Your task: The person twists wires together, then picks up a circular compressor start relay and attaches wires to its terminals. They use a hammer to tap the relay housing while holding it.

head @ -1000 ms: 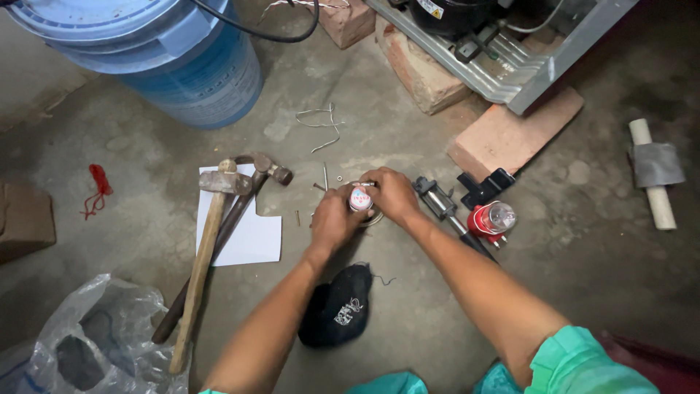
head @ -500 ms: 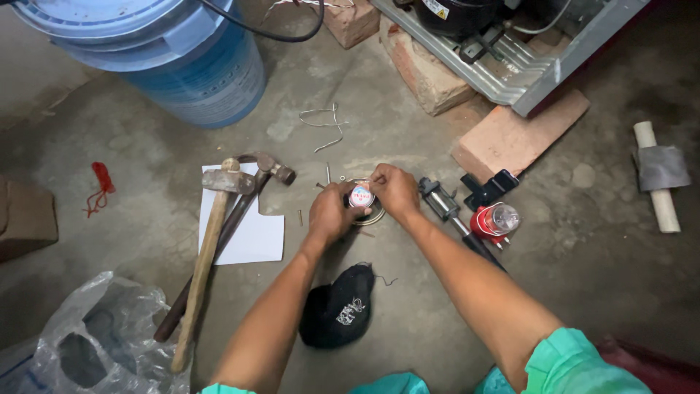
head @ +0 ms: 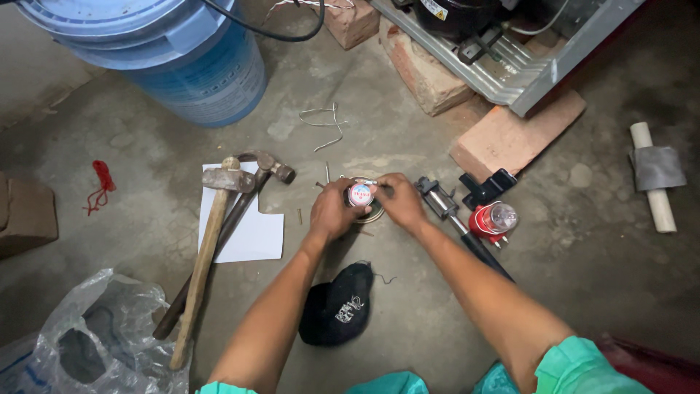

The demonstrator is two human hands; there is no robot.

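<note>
A: What's in your hands?

B: A small round spool (head: 360,194) with a pale face and red rim, low over the concrete floor (head: 408,131). Your left hand (head: 332,213) is wrapped around its left side, fingers closed on it. Your right hand (head: 399,201) comes in from the other side, fingertips pinched at the spool's top edge. Whether they nip a wire end there is too small to tell. A loop of thin wire (head: 373,215) shows just under the spool.

A: How far along does it look?

B: Judging by the grip, you're mid-handling: spool up and held in both hands, nothing yet joined to the gear around it. A bent scrap of wire (head: 323,120) lies apart toward the bucket.

A: And around you?

B: Just right of your right hand, a dark metal tool (head: 437,201), then a red can (head: 492,219). Left, two hammers (head: 219,219) lie across a white sheet of paper (head: 251,233). A black cap (head: 337,306) sits between your forearms.

A: The room?

B: Bare, stained concrete, dim. Blue bucket (head: 182,66) at upper left, bricks (head: 510,135) propping a metal frame (head: 510,66) at upper right, a clear plastic bag (head: 80,335) at lower left.
</note>
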